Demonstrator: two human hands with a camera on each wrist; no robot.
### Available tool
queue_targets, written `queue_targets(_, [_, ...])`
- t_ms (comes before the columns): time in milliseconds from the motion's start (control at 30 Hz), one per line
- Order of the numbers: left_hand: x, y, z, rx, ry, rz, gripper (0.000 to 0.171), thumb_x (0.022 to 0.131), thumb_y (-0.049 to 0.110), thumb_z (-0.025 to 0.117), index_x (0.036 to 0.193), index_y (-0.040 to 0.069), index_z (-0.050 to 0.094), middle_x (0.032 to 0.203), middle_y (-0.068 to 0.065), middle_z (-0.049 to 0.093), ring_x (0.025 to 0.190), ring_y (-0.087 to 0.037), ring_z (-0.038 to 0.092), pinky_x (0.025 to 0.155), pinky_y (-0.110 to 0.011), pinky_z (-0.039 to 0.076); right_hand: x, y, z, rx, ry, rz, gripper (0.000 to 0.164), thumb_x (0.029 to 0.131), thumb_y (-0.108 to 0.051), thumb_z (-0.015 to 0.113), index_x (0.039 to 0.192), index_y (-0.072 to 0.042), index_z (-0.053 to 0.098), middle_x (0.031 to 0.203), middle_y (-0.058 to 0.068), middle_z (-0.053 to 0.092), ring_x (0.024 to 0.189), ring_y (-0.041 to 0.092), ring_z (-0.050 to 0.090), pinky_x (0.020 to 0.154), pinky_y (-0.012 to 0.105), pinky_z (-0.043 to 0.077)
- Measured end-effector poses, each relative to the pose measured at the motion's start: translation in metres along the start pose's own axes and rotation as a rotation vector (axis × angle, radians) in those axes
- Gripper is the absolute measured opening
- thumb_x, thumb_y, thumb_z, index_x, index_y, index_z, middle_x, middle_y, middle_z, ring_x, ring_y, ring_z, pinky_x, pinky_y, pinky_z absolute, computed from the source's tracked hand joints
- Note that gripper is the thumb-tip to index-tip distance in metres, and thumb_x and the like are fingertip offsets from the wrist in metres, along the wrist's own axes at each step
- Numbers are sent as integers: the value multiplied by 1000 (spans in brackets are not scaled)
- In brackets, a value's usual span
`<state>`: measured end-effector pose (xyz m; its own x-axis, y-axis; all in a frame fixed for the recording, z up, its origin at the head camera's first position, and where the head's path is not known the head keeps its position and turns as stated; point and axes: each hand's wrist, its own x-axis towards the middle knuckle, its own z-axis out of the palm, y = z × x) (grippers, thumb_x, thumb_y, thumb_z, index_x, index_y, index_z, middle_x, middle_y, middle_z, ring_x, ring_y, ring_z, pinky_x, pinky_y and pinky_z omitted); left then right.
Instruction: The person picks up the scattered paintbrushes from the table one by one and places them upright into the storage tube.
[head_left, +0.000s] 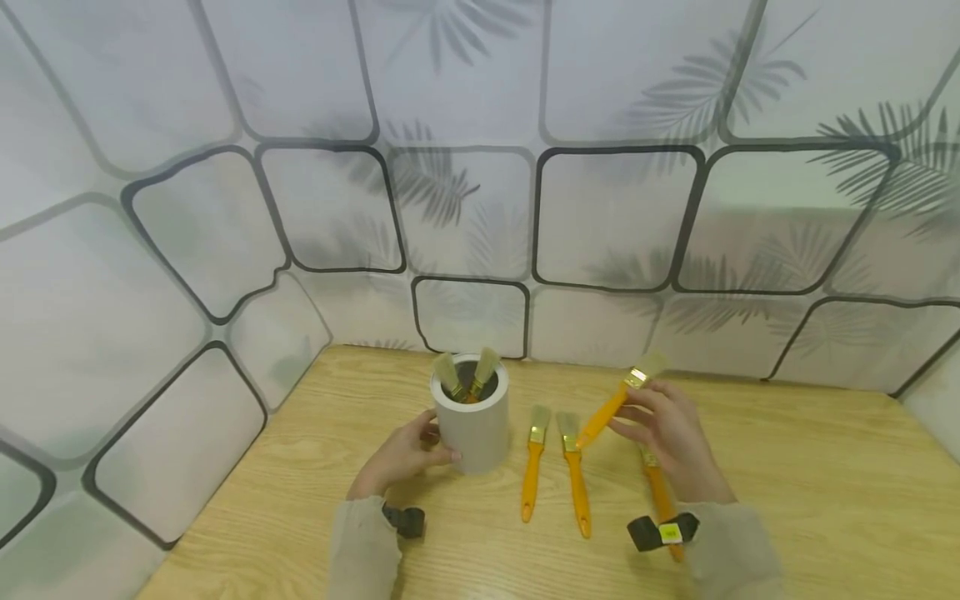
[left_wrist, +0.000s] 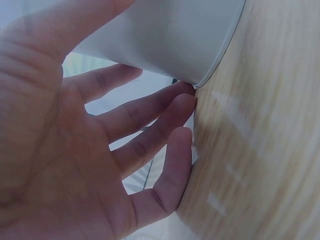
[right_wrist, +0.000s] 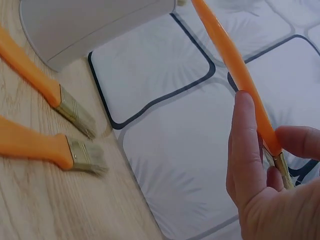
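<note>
A white cylindrical container [head_left: 474, 433] stands upright on the table, with two paintbrushes [head_left: 486, 365] in it, bristles up. My left hand [head_left: 405, 457] holds its left side low down, thumb in front; in the left wrist view the fingertips [left_wrist: 185, 102] are at the container's base, close to the tabletop. Raised to the right, my right hand [head_left: 671, 429] pinches another paintbrush [head_left: 606, 414] near its metal ferrule, between thumb and fingers. Its orange handle slants down to the left, bristles pointing up and right. In the right wrist view, the handle [right_wrist: 230, 55] extends past the fingers.
Two orange-handled paintbrushes [head_left: 532, 475] [head_left: 577, 492] lie between the container and my right hand, bristles toward the wall. Another paintbrush [head_left: 660, 496] lies partly hidden under my right forearm. A patterned wall [head_left: 465, 217] borders the wooden table [head_left: 300, 483] at the back and left.
</note>
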<state>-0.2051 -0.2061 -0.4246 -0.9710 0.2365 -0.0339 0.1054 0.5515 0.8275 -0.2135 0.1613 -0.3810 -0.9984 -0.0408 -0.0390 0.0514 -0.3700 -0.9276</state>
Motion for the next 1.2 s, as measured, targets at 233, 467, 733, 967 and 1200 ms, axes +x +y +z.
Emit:
queue_targets(233, [0, 0, 1, 10, 3, -8, 84, 84, 22, 86, 150, -4, 41, 127, -20, 64, 117, -40, 60, 100, -60, 47, 2, 1, 17, 62, 4, -36, 26, 104, 2, 47, 80, -9, 50, 88, 4, 63, 77, 19, 67, 78, 41, 61])
queue_targets(467, [-1, -1, 0, 9, 2, -2, 85, 84, 22, 86, 150, -5, 41, 125, -21, 65, 116, -41, 60, 99, -60, 48, 4, 2, 35, 133, 51, -17, 25, 103, 3, 47, 81, -8, 49, 84, 5, 63, 76, 22, 68, 76, 43, 61])
queue_targets(733, [-1, -1, -1, 16, -8, 15, 84, 84, 22, 86, 150, -4, 41, 126, -22, 64, 116, -41, 60, 98, -61, 47, 7, 5, 57, 167, 80, -3, 12, 101, 5, 47, 92, -3, 45, 86, 6, 62, 75, 21, 69, 78, 45, 61])
queue_targets(967, [2, -5, 0, 12, 1, 12, 85, 84, 24, 85, 151, -3, 41, 129, -21, 63, 118, -41, 59, 100, -62, 45, 11, 11, 70, 198, 80, -25, 11, 100, 6, 47, 94, -2, 42, 86, 7, 62, 75, 22, 69, 80, 44, 61])
queue_targets(1200, [2, -4, 1, 9, -8, 20, 83, 85, 22, 85, 151, -3, 41, 127, -21, 64, 117, -41, 60, 100, -63, 45, 13, 13, 79, 215, 81, -41, 11, 100, 5, 47, 98, -3, 40, 88, 7, 62, 77, 21, 71, 82, 41, 60])
